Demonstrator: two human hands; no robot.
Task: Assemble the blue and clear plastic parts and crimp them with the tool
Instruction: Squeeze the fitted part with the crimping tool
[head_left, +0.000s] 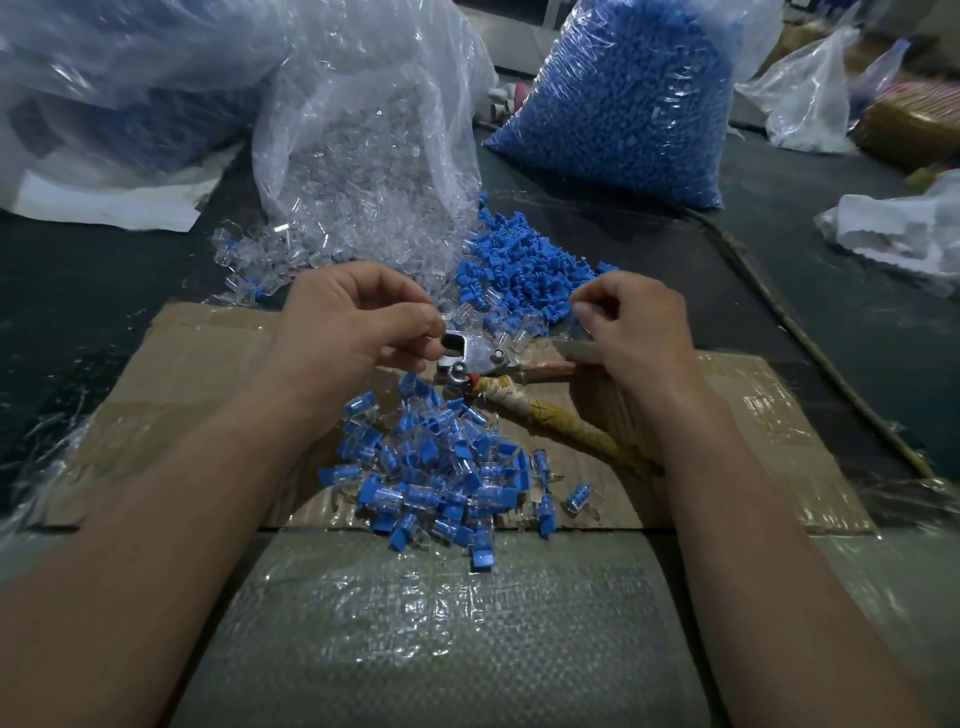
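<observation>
The metal crimping tool (478, 358) lies on the cardboard (753, 415), its jaws pointing left and its tape-wrapped handles (566, 431) running right. My left hand (348, 322) hovers over the jaws with fingers curled, thumb and forefinger pinched at the jaw opening; what they pinch is hidden. My right hand (634, 327) rests on the upper handle, fingers curled round it. A pile of assembled blue-and-clear pieces (441, 473) lies below the tool. Loose blue parts (519, 270) and loose clear parts (270, 260) are heaped beyond my hands.
An open bag of clear parts (363, 145) stands behind the left hand, a full bag of blue parts (623, 104) at the back right. More plastic bags (104, 93) lie far left and far right. A woven sack (431, 634) covers the near edge.
</observation>
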